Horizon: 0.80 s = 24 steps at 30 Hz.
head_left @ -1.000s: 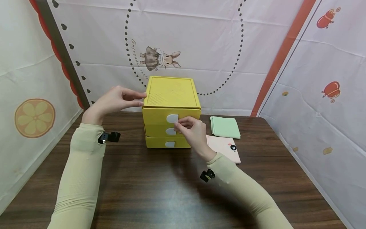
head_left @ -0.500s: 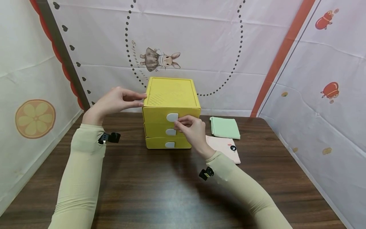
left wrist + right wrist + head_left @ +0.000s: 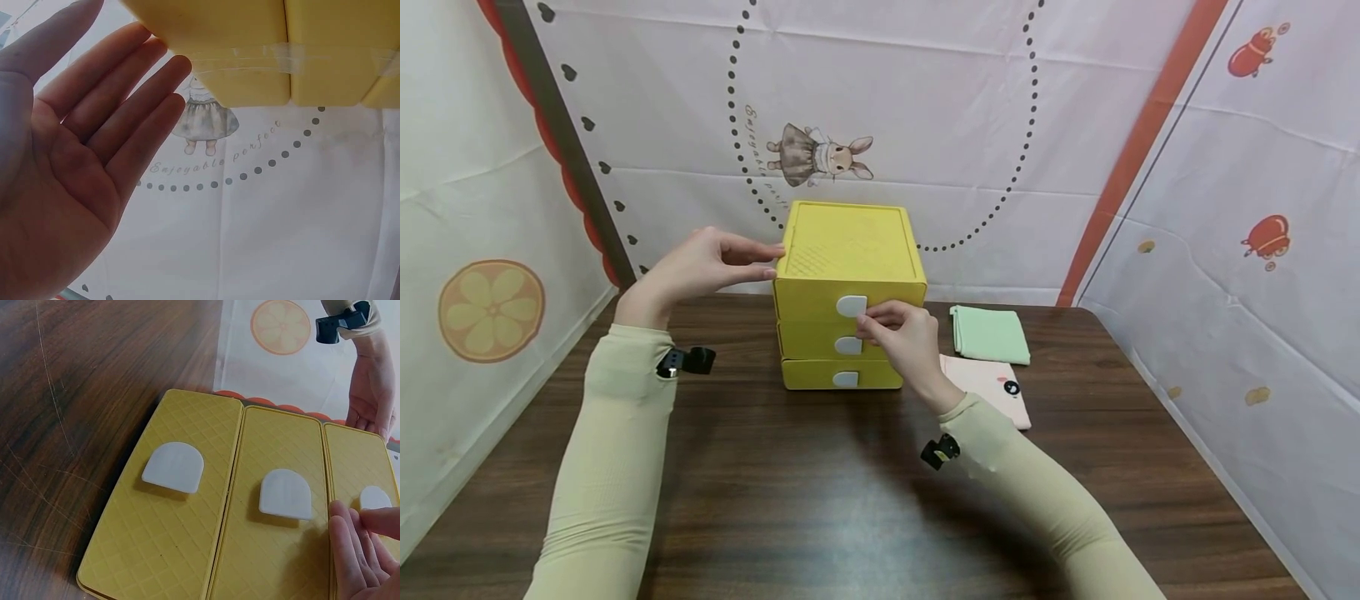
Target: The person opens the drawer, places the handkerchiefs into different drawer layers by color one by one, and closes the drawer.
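A yellow three-drawer box [image 3: 853, 242] with white handles stands on the table in the head view, its drawers flush at the front. My left hand [image 3: 700, 265] has its fingers extended, the tips at the upper left edge of the box. In the left wrist view the straight fingers [image 3: 134, 75] show beside the taped yellow side. My right hand [image 3: 912, 346] pinches the lower edge of the top drawer's handle [image 3: 852, 307] between thumb and fingers. The right wrist view shows that handle [image 3: 375, 497] partly behind the thumb, with the middle handle [image 3: 285, 494] and bottom handle [image 3: 174, 467] untouched.
A folded green cloth [image 3: 991, 335] lies right of the box on the dark wood table [image 3: 760, 492]. In front of it is a folded pink cloth [image 3: 992, 387] with a face print, partly behind my right hand. Printed white sheets [image 3: 955, 108] line the back and sides.
The thin dark gap between the box's lid and the top drawer has closed; that drawer has gone in slightly. My right hand moved a little with it, while the left stayed in place.
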Each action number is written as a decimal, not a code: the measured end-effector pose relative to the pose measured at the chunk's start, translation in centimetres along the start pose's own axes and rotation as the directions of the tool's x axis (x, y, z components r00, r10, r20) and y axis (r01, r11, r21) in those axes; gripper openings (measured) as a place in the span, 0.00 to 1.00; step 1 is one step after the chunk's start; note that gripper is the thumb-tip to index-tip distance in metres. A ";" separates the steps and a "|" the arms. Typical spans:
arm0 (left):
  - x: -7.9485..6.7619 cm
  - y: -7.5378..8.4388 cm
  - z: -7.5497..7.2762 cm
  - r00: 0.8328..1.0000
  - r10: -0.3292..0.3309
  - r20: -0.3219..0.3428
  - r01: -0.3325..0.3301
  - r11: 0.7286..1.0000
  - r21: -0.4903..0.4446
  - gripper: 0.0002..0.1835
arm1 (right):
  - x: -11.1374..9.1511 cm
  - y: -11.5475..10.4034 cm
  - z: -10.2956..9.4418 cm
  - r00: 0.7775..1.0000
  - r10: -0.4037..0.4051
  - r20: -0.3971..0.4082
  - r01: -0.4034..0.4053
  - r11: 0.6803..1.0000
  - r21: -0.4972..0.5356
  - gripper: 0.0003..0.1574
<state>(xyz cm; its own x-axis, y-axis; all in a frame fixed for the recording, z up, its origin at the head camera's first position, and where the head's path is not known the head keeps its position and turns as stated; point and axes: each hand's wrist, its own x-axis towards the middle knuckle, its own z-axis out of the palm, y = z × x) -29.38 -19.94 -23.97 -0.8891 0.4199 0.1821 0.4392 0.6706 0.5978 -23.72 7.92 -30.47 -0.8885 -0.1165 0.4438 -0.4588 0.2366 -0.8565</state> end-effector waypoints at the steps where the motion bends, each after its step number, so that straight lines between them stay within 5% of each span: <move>1: 0.0 0.0 0.0 1.000 0.000 0.000 0.000 1.000 -0.002 0.24 | 0.0 0.0 0.0 1.000 0.000 0.001 0.000 1.000 0.000 0.10; 24: 0.1 -0.3 0.2 1.000 -0.003 -0.002 0.003 1.000 -0.007 0.25 | -0.5 0.7 -0.2 1.000 0.028 0.005 -0.028 0.998 0.061 0.13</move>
<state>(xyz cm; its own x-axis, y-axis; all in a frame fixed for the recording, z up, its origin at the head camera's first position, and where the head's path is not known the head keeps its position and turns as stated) -29.58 -20.00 -24.32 -0.8909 0.4163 0.1817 0.4352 0.6678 0.6038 -23.62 8.30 -31.29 -0.9011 -0.1144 0.4183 -0.4329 0.1806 -0.8831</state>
